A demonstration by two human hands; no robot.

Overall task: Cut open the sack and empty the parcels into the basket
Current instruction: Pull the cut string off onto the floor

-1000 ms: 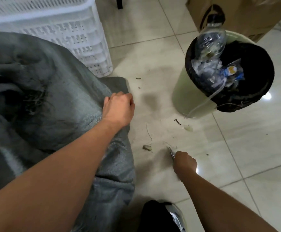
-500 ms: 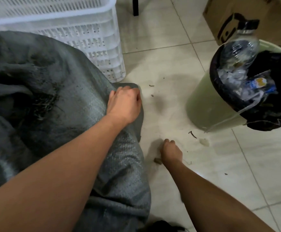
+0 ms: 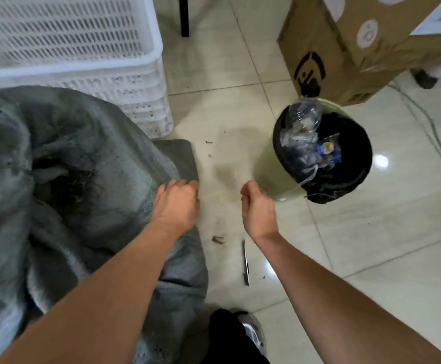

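A large grey woven sack (image 3: 64,164) lies crumpled on the floor at the left, and its contents are hidden. My left hand (image 3: 176,203) is closed on the sack's right edge. Behind the sack stands the white slotted plastic basket (image 3: 88,61). My right hand (image 3: 257,206) hovers over the tiles between the sack and a bin, its fingers curled in; I see nothing in it. A thin cutter (image 3: 245,264) lies on the floor below that hand, apart from it.
A pale green bin (image 3: 272,166) with a black liner, stuffed with a plastic bottle and wrappers, stands right of my right hand. A cardboard box (image 3: 345,48) sits behind it. A scrap (image 3: 218,239) lies on the tiles, a cable (image 3: 424,111) runs at the right, and my shoe (image 3: 253,334) is at the bottom.
My right hand had the cutter down at the floor, let go of it there, and has risen toward the bin with curled fingers. My left hand kept its grip on the sack.
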